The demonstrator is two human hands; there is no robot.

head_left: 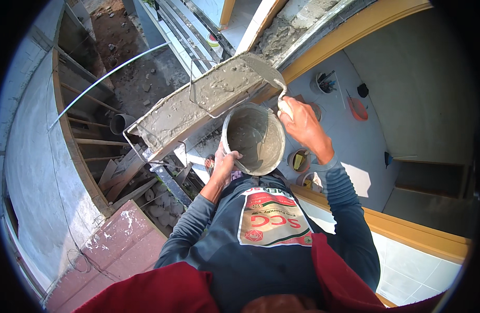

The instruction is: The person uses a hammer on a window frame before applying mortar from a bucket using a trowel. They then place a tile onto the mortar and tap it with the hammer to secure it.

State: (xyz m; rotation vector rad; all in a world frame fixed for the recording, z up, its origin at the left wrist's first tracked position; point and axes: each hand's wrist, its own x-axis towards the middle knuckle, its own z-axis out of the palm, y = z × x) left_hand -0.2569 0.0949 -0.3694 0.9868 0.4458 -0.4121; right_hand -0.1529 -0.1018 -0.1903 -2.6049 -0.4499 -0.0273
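My left hand (227, 161) grips the rim of a round bucket (271, 151) with grey mortar inside, held below a long narrow beam (172, 115) of wet mortar between boards, with bent wire clamps across it. My right hand (302, 122) is closed on the handle of a trowel (263, 68), whose mortar-coated blade lies at the right end of the wet mortar, above and to the right of the bucket.
A drop with loose planks (122, 177) and dirt (109, 36) is at left, beside a curved-looking wall (42, 156) and a pale pipe (104, 75). At right, below, a tiled room holds buckets (323, 83), an orange basin (357, 109) and yellow frames (417, 235).
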